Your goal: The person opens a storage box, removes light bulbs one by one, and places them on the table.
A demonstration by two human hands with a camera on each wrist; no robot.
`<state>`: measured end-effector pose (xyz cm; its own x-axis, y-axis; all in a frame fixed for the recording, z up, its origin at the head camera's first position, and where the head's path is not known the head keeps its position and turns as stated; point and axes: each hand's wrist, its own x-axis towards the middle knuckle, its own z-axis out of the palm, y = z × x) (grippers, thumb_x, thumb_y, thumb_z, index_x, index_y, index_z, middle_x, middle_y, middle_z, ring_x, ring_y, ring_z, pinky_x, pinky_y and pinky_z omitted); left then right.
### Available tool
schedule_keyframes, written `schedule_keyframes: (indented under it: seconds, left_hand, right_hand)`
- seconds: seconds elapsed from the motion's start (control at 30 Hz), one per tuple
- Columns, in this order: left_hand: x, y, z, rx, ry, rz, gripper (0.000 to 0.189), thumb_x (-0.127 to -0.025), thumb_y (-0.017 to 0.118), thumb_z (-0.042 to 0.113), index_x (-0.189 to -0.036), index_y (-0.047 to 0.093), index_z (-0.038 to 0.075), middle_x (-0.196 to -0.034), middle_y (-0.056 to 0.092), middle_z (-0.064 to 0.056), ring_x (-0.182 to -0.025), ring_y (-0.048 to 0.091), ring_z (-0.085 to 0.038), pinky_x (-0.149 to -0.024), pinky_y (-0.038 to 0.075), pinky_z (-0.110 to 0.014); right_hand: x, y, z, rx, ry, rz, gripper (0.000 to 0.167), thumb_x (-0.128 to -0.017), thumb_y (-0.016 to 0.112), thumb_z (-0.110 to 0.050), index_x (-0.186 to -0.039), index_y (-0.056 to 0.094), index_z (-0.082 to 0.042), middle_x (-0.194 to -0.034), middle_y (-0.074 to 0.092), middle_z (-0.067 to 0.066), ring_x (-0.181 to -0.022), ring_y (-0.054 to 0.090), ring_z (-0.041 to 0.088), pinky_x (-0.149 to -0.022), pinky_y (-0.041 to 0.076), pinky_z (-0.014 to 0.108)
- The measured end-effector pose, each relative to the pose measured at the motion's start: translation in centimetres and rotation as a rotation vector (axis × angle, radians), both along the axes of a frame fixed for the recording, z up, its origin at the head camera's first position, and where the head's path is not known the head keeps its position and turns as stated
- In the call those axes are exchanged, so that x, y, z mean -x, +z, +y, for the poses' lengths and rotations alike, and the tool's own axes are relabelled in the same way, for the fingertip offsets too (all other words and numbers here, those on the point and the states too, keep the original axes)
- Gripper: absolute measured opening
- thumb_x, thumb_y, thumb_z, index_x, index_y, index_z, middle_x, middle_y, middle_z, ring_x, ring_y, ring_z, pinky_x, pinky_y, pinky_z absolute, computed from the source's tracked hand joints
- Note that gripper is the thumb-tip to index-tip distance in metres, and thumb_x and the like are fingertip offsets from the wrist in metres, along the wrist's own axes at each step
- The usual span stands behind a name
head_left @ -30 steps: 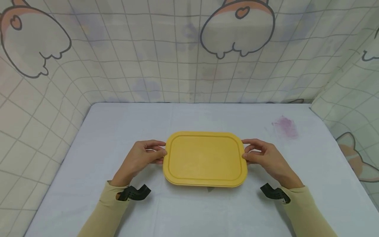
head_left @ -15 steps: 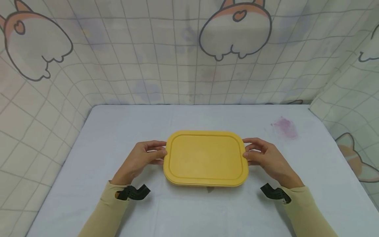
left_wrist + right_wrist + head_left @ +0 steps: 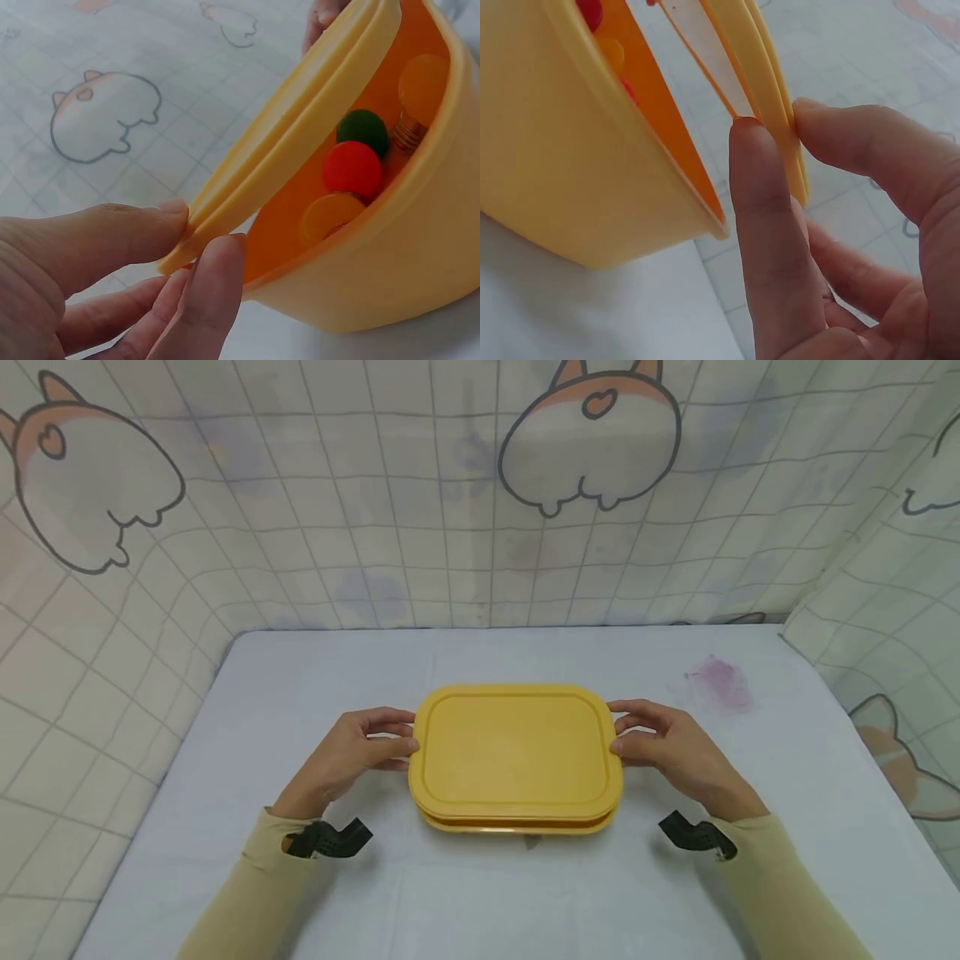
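Yellow lid (image 3: 515, 752), centre of head view, above matching box (image 3: 397, 274); left hand (image 3: 356, 753) and right hand (image 3: 671, 750) pinch opposite short ends, thumbs on top; likely light, stiff, smoothish plastic, best gripped at rims

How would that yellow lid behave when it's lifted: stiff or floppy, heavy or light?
The yellow lid is probably stiff, since it spans from the left hand to the right hand without visible sag. It seems fairly light, being pinched only at its ends. Its smooth top might be slippery.
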<state>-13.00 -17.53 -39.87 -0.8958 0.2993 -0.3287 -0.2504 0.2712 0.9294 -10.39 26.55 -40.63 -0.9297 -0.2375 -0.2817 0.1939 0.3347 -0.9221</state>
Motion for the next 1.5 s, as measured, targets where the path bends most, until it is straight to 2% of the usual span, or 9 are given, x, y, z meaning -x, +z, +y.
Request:
schedule_keyframes:
  seconds: [0.4, 0.63, 0.9, 1.1, 1.3, 1.5]
  left_hand:
    - [1.3, 1.4, -0.2, 0.003, -0.005, 0.022, 0.054, -0.089, 0.079, 0.015, -0.137, 0.059, -0.002, -0.116, 0.066, -0.011, -0.093, 0.075, -0.017, -0.085, 0.063, -0.039]
    - [2.7, 2.1, -0.3, -0.011, -0.01, 0.056, 0.052, -0.09, 0.078, 0.015, -0.136, 0.06, -0.001, -0.116, 0.066, -0.01, -0.094, 0.075, -0.017, -0.085, 0.063, -0.039]
    - [4.7, 3.2, -0.3, 0.013, -0.002, 0.057, 0.053, -0.091, 0.077, 0.016, -0.137, 0.058, -0.001, -0.126, 0.064, -0.014, -0.094, 0.075, -0.014, -0.086, 0.063, -0.036]
    - [6.5, 3.8, -0.2, 0.015, -0.003, 0.072, 0.052, -0.092, 0.077, 0.016, -0.137, 0.058, -0.001, -0.127, 0.063, -0.015, -0.094, 0.076, -0.014, -0.086, 0.063, -0.036]
    - [8.6, 4.2, 0.0, 0.033, -0.009, 0.084, 0.052, -0.094, 0.075, 0.02, -0.138, 0.057, 0.0, -0.132, 0.062, -0.016, -0.098, 0.075, -0.015, -0.087, 0.062, -0.035]
    - [10.5, 4.0, 0.5, 0.069, -0.015, 0.092, 0.053, -0.095, 0.074, 0.02, -0.141, 0.057, 0.002, -0.133, 0.063, -0.017, -0.1, 0.075, -0.015, -0.088, 0.062, -0.033]
  right_hand:
    - [1.9, 1.4, -0.2, -0.049, 0.032, 0.023, 0.065, -0.093, 0.075, -0.032, -0.15, 0.049, -0.013, -0.13, 0.059, 0.014, -0.099, 0.076, 0.016, -0.09, 0.061, 0.031]
    - [3.7, 2.5, -0.3, -0.094, 0.04, 0.005, 0.067, -0.093, 0.075, -0.037, -0.151, 0.048, -0.017, -0.131, 0.059, 0.013, -0.102, 0.075, 0.02, -0.097, 0.06, 0.037]
    - [5.9, 3.6, -0.2, -0.103, 0.061, 0.015, 0.068, -0.092, 0.076, -0.038, -0.151, 0.047, -0.019, -0.132, 0.059, 0.011, -0.103, 0.073, 0.021, -0.097, 0.059, 0.034]
    - [7.8, 4.2, -0.2, -0.094, 0.031, 0.018, 0.064, -0.092, 0.077, -0.037, -0.149, 0.05, -0.022, -0.13, 0.061, 0.009, -0.105, 0.074, 0.021, -0.099, 0.059, 0.034]
    - [10.0, 4.6, -0.2, -0.039, 0.026, 0.032, 0.064, -0.093, 0.077, -0.03, -0.149, 0.05, -0.018, -0.132, 0.057, 0.009, -0.103, 0.073, 0.02, -0.097, 0.06, 0.034]
    - [11.6, 4.2, -0.1, -0.013, 0.029, 0.02, 0.061, -0.093, 0.076, -0.027, -0.148, 0.05, -0.017, -0.133, 0.056, 0.01, -0.108, 0.071, 0.02, -0.098, 0.059, 0.034]
